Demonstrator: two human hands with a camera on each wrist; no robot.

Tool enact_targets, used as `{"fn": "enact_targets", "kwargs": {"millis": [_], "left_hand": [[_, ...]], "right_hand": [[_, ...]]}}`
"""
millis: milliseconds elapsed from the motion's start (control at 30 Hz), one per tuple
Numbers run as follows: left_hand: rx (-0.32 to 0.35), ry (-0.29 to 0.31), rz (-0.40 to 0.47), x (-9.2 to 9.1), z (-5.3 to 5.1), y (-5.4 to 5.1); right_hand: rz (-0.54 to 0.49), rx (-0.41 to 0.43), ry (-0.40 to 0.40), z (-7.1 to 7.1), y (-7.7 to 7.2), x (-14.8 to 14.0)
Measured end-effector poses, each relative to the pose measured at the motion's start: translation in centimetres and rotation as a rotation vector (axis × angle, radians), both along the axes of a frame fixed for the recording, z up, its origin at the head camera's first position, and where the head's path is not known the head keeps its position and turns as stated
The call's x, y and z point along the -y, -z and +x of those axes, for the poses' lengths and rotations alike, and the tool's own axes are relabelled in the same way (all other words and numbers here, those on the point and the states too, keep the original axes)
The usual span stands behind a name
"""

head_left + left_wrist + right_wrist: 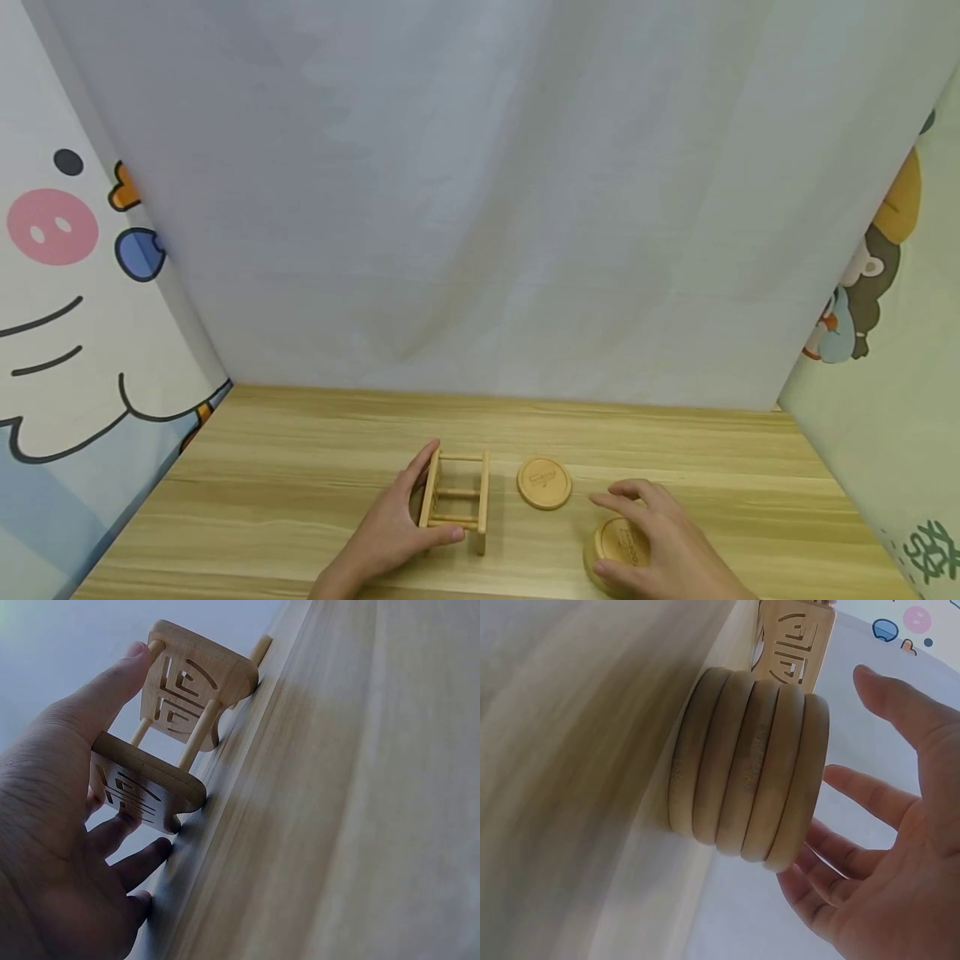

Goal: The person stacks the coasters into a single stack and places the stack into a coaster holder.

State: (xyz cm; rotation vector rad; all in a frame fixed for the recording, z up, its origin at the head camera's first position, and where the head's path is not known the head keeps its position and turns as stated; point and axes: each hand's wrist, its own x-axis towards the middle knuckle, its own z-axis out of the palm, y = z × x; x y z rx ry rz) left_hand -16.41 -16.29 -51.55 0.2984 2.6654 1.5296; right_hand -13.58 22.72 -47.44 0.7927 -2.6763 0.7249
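A small wooden coaster rack (483,504), two cut-out side panels joined by round rods, stands on the table. My left hand (382,533) grips it from the left, with the thumb at the near end and fingers along the outer panel. In the left wrist view, the thumb reaches a rod of the rack (199,679). One round wooden coaster (543,483) lies flat to the rack's right. Farther right stands a stack of several coasters (761,772). Over that stack my right hand (671,542) spreads its fingers; the thumb is apart from it in the right wrist view.
The wood-grain table (315,442) runs back to a pale hanging cloth (480,208). A cartoon-printed panel (45,333) closes the left side, and a pale green printed one (885,433) the right.
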Motion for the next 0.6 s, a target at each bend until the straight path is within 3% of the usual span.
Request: {"fn": "enact_targets", "kwargs": {"millis": [433,600], "left_hand": [[0.009,0.003,0.010,0.1,0.1,-0.1],[0.000,0.007,0.005,0.0,0.0,-0.1]], "right_hand": [[-0.030,-0.079,0.068,-0.7,-0.4,3.1],[-0.051,-0.062,0.106,-1.0,-0.6,4.2]]}}
